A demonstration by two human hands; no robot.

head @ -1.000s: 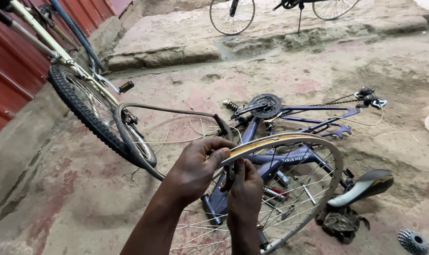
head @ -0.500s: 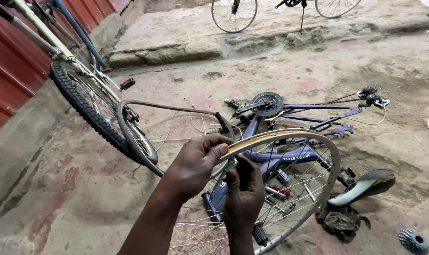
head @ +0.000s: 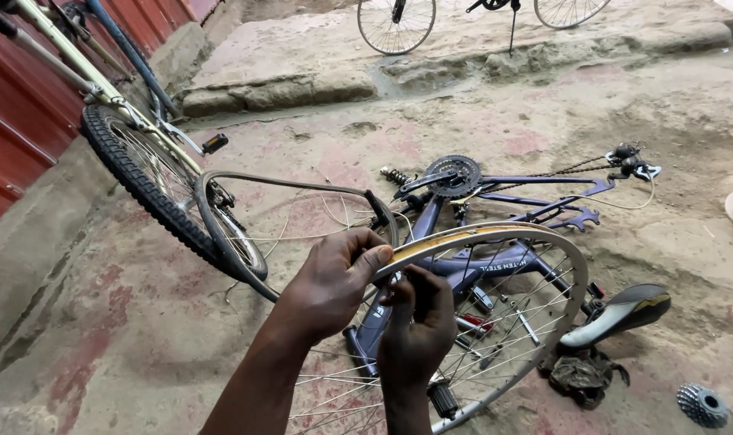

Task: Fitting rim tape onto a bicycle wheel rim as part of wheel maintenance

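Two hands meet on the bare wheel rim (head: 495,242), which I hold upright in front of me, above the purple bike frame (head: 463,266) lying on the ground. My left hand (head: 330,286) clamps the rim's top edge, thumb pressed along the yellowish strip in the rim's channel. My right hand (head: 415,326) sits just below, its grip pinched around something small among the spokes; I cannot tell exactly what, since my fingers hide it. To work well here, I judge the left grip must keep the rim steady while the right turns in small, even amounts.

The rim is smooth, shiny metal, curved thin; the spokes are fine and wiry. Under it a black and grey saddle (head: 620,314) rests by a crumpled rag (head: 584,374), with a toothed gear cluster (head: 701,404) nearby. A limp black tyre (head: 245,217) loops over rough, dusty concrete. Further off, a knobbly tyred wheel (head: 141,181) leans near the red corrugated wall (head: 20,121).
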